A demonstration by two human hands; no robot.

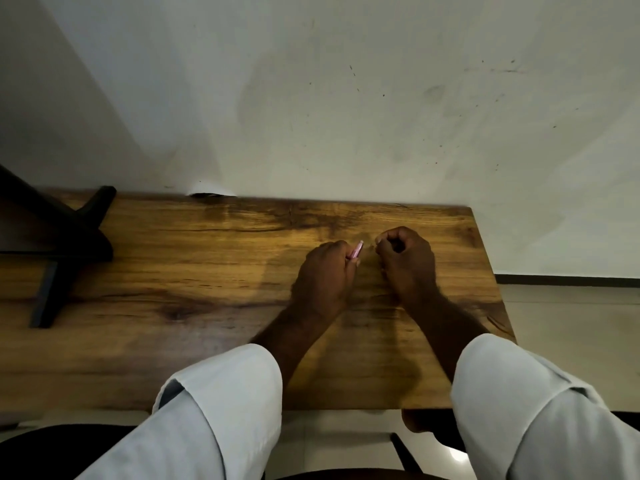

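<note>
The person wears a pale, grey-white long-sleeved top, loose and wide in the arm. The left sleeve (214,410) ends in a thick, rounded cuff, with a fold of the cloth's inner side showing at its outer edge. The right sleeve (540,420) has the same broad cuff, crossed by what may be a seam, though the blur makes that hard to judge. Beyond the cuffs, the forearms, left hand (325,275) and right hand (405,261) are bare.

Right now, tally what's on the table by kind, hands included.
Hands: 2, left hand and right hand
Pink slim object: 1, in the left hand's grip
Black stand: 1, far left
Total: 4
</note>
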